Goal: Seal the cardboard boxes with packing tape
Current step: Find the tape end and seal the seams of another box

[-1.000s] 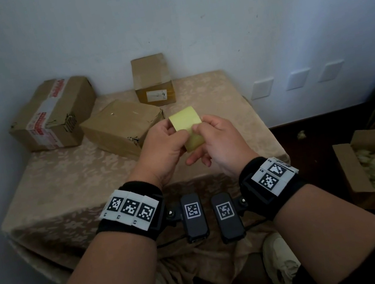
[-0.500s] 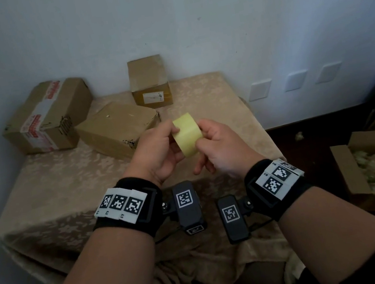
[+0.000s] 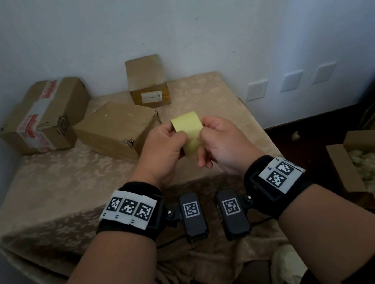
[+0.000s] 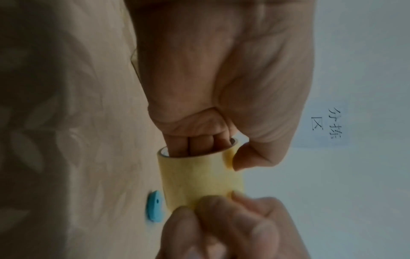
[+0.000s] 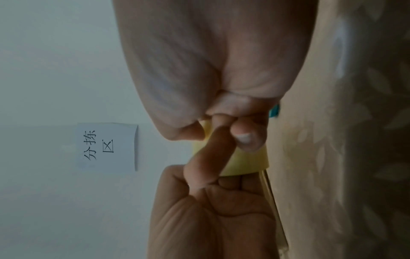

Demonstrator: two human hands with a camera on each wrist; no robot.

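While both hands work the tape roll [image 3: 189, 136] in mid-air over the near edge of the table [image 3: 49, 188], the likely failure is not finding or lifting the free end: the surface looks uniformly pale yellow with no visible tab, so a nail could skate over it or tear off a sliver. Left hand [image 3: 162, 152] has several fingers [image 4: 195, 145] pushed into the core and the thumb pressed on the outside, so it grips the roll firmly. Right hand [image 3: 221, 145] pinches the opposite edge, fingers curled, thumb and fingertips on the outer wrap; if that pinch slips the roll could twist on the left fingers. Any peeled strip may fold back and stick to itself. Roll looks short and wide, matte yellow, thin wound layer on a cardboard core, fairly clean edges. Three cardboard boxes sit further back: the flat box [image 3: 115, 128] nearest the hands, the taped box [image 3: 44, 115] at far left, the small box [image 3: 147, 82] against the wall; none touched.
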